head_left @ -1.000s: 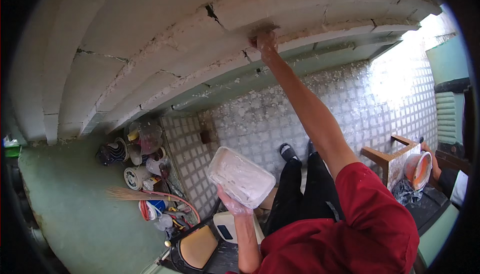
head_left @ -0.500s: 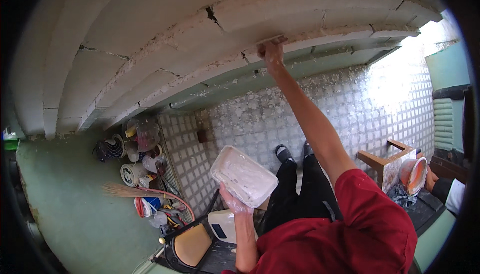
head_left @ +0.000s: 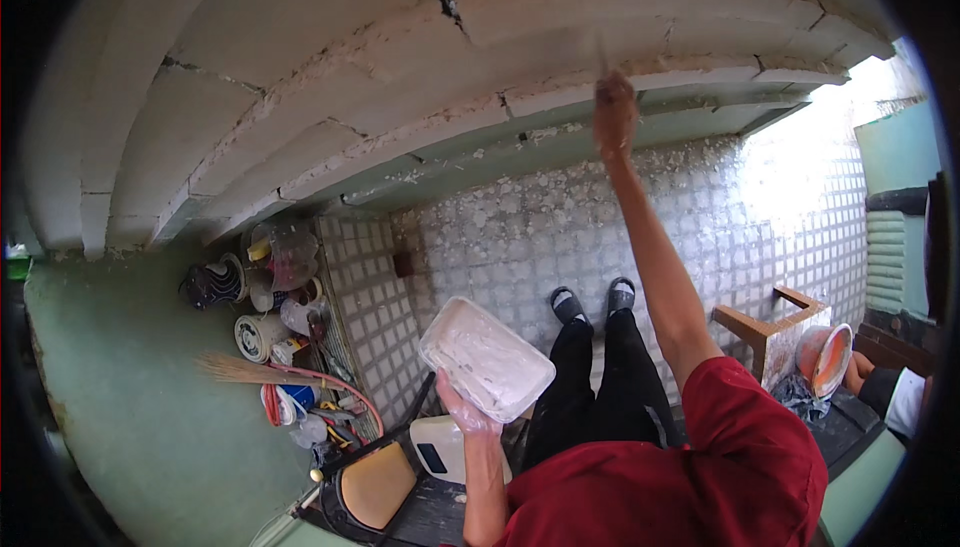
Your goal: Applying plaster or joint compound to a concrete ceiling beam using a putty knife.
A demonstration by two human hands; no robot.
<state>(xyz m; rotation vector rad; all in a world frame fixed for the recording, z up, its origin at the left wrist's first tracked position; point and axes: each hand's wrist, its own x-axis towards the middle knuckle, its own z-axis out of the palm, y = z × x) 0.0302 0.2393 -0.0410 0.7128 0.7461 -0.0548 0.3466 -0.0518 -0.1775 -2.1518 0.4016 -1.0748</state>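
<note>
My left hand is closed on the near edge of a white rectangular tub, holding it tilted toward me. White paste coats the inside of the tub. My right arm is stretched far forward, and the right hand is closed around a putty knife, its thin blade seen edge-on and blurred. Just beyond the blade is the pale stepped ceiling molding, with cracks and rough seams. Whether the blade touches it I cannot tell.
Buckets and bags crowd the left by a straw broom. A wooden stool and an orange-stained bucket stand at right, near a partly visible person. The tiled floor is spattered white below.
My right hand has moved right and slightly down along the molding, turning the putty knife from lying sideways to pointing up. The left hand and tub have hardly moved.
</note>
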